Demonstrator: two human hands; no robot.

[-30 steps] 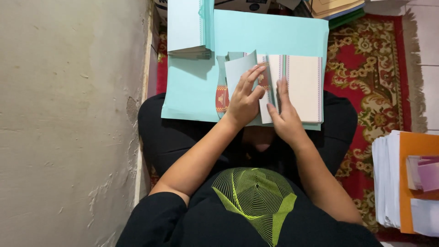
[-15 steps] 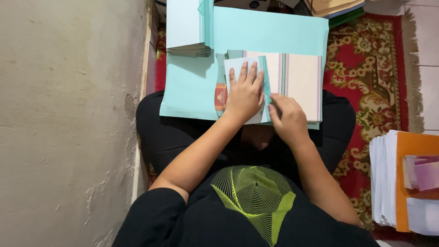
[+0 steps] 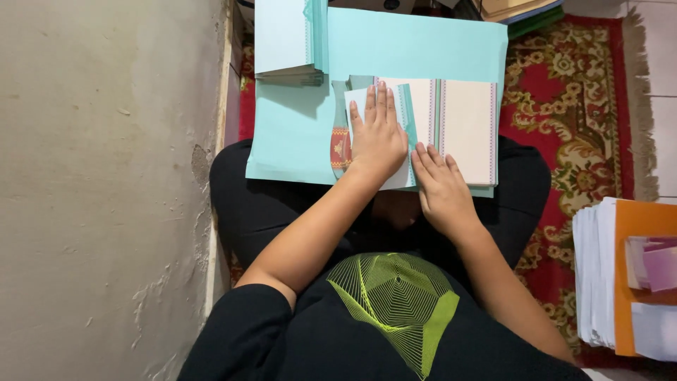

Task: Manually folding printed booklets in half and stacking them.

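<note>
Both hands pressing flat on folded card, centre of frame.
Left hand [image 3: 377,137] is lying open, fingers spread, on the pale folded card [image 3: 405,127]; right hand [image 3: 441,187] is resting open at its lower edge, atop the turquoise sheet [image 3: 296,134] on the lap.

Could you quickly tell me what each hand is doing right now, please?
Left hand: open, flat, pressing down on the folded card.
Right hand: open, fingers resting on the card's lower edge; grips nothing.

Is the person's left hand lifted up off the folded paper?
No, the left hand lies flat, fingers together, pressed on the folded paper over the turquoise sheet.
</note>
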